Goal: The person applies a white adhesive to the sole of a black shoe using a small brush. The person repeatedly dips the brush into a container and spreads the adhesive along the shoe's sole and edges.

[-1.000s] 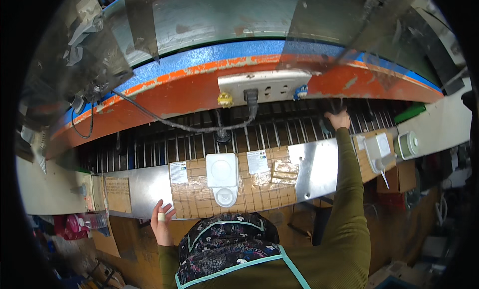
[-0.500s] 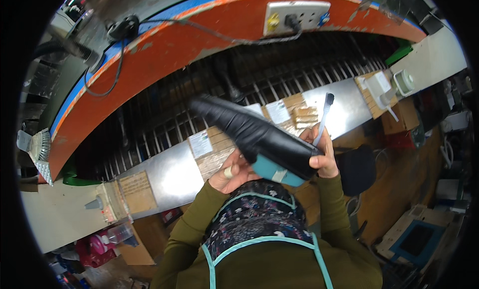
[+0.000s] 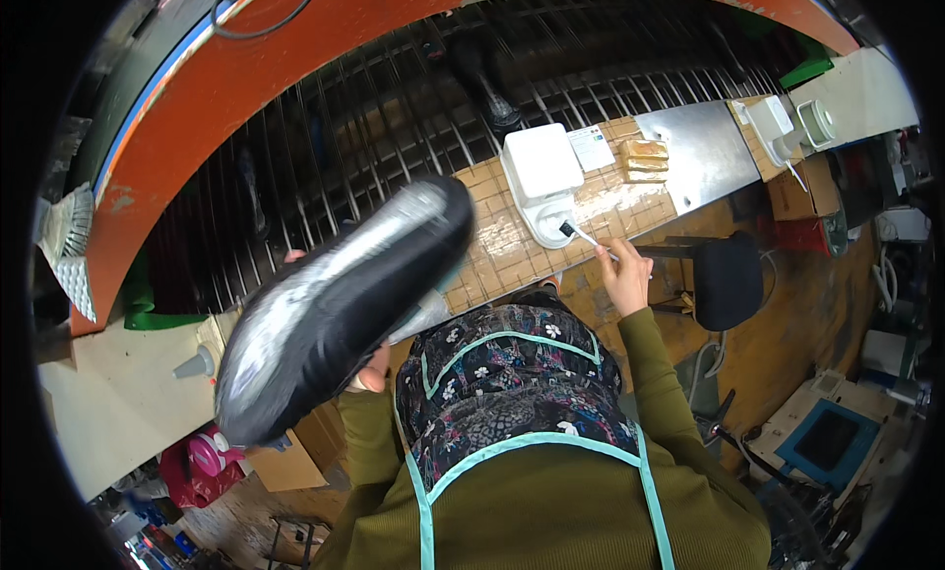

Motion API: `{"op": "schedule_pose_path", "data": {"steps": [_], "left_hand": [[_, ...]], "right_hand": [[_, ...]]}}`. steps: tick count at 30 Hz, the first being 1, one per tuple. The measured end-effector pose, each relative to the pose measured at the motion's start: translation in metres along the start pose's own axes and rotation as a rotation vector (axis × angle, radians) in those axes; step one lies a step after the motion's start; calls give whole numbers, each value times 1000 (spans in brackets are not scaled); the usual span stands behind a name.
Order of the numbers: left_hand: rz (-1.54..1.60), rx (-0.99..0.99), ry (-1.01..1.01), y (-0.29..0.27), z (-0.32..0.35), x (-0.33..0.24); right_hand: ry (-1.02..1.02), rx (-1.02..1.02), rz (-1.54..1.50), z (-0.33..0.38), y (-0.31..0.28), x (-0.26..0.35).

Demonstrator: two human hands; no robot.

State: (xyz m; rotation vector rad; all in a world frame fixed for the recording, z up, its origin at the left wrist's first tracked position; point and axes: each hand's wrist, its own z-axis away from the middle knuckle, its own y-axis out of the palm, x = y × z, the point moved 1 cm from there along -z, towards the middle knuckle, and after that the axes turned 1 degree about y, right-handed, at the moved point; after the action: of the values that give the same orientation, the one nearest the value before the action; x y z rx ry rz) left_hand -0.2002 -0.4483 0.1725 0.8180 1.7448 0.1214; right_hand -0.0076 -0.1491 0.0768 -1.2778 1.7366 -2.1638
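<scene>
Head view: I had the left hand (image 3: 371,370) gripping the black shoe (image 3: 340,309), left of the apron (image 3: 522,373); most fingers hidden, couldn't tell their spread. Right hand's (image 3: 624,274) fingers were pinched closed on the brush (image 3: 584,236), bristles at the round dish (image 3: 547,223) of the white container (image 3: 543,161). Container sat on the brown board (image 3: 484,270).
</scene>
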Motion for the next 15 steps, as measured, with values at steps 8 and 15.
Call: {"op": "schedule_pose_path", "data": {"steps": [8, 15], "left_hand": [[-840, -117, 505, 1, -40, -23], [-842, -105, 558, -8, -45, -14]], "right_hand": [[-248, -277, 265, -25, 34, -4], [-354, -293, 358, -27, 33, 0]]}}
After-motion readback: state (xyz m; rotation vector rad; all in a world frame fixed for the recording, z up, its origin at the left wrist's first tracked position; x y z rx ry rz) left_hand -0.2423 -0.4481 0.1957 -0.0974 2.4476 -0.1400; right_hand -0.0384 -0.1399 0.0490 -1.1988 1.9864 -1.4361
